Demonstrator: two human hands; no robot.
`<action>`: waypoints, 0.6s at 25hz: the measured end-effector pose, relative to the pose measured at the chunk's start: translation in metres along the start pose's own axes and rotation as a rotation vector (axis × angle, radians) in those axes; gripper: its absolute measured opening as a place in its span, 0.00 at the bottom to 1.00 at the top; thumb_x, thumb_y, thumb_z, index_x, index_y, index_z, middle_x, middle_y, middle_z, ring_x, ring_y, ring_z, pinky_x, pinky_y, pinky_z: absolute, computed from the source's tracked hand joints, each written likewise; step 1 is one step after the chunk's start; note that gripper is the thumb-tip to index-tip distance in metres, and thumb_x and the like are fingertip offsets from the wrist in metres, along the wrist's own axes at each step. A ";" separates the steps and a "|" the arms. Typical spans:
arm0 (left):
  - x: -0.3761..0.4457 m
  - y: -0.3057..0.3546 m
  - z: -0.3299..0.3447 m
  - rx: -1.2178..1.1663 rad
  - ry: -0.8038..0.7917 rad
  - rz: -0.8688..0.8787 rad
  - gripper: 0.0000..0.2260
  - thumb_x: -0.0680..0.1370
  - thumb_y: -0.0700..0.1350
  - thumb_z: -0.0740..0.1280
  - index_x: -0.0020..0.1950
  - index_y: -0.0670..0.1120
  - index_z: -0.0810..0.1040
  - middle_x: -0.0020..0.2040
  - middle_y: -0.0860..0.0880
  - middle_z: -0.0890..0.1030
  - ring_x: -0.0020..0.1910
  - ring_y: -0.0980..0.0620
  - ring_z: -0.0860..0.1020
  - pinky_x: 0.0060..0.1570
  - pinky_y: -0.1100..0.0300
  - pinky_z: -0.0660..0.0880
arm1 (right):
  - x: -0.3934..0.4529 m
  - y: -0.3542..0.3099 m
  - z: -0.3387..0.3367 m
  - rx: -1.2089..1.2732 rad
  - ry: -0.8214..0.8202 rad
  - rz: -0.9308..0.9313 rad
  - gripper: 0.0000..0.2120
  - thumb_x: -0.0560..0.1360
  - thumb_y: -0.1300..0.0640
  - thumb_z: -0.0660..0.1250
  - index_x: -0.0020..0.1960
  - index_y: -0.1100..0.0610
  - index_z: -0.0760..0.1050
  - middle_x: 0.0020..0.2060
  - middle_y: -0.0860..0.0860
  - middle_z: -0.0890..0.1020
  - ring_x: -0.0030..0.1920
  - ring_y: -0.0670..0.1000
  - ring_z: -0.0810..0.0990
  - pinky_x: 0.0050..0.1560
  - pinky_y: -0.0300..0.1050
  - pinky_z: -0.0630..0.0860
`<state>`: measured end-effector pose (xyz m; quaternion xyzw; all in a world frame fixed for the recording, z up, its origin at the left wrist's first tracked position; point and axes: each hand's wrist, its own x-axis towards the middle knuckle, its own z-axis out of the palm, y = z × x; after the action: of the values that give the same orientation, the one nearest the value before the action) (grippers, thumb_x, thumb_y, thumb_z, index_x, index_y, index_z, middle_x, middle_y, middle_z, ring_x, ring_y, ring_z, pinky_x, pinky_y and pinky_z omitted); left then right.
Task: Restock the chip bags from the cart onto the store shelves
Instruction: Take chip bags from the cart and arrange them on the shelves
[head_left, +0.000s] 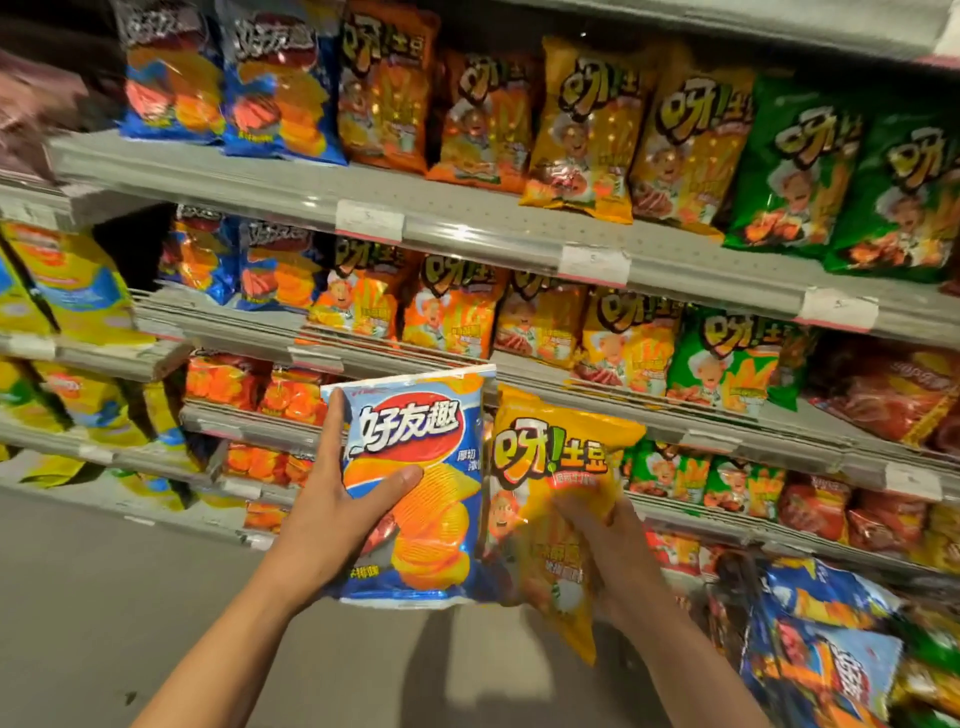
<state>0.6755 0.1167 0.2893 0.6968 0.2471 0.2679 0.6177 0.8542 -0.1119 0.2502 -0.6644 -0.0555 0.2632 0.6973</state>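
Left hand: we see the left hand (332, 512) at centre frame gripping the blue chip bag (415, 488), thumb across its front, fingers along its left edge.
Right hand: the right hand (608, 545), right of centre, pinches the yellow chip bag (550, 467) low down (motion blur hides the fingertips).
Bags: held upright, edges touching, before the shelves (467, 218).
Lower right: more bags piled (826, 660).

Dim, warm light is cast from above, and soft shadows are thrown on the floor (104, 597). The shelves (467, 223) are bent by wide-angle distortion. The edges, especially the lower right corner, are smeared by blur.
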 end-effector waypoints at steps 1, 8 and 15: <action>0.007 -0.002 -0.007 -0.010 0.004 -0.012 0.50 0.60 0.70 0.78 0.72 0.80 0.48 0.63 0.68 0.79 0.58 0.60 0.82 0.54 0.54 0.80 | 0.011 -0.008 0.005 -0.012 0.017 -0.017 0.14 0.76 0.57 0.73 0.61 0.54 0.79 0.50 0.58 0.87 0.47 0.60 0.88 0.42 0.54 0.84; 0.068 -0.008 -0.036 0.018 0.040 0.006 0.47 0.67 0.57 0.76 0.76 0.75 0.49 0.59 0.69 0.81 0.52 0.64 0.83 0.41 0.68 0.79 | 0.140 -0.088 0.013 -0.013 0.149 -0.149 0.20 0.80 0.59 0.69 0.70 0.61 0.72 0.63 0.62 0.81 0.60 0.60 0.82 0.61 0.58 0.78; 0.126 -0.008 -0.056 0.124 0.115 -0.036 0.46 0.68 0.56 0.76 0.74 0.77 0.50 0.60 0.67 0.81 0.55 0.61 0.83 0.53 0.55 0.79 | 0.249 -0.134 0.025 -0.160 0.183 -0.153 0.03 0.79 0.62 0.69 0.50 0.62 0.78 0.43 0.55 0.80 0.32 0.43 0.82 0.41 0.44 0.80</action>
<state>0.7298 0.2431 0.2954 0.7125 0.3109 0.2806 0.5630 1.0959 0.0228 0.3131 -0.7330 -0.0629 0.1423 0.6623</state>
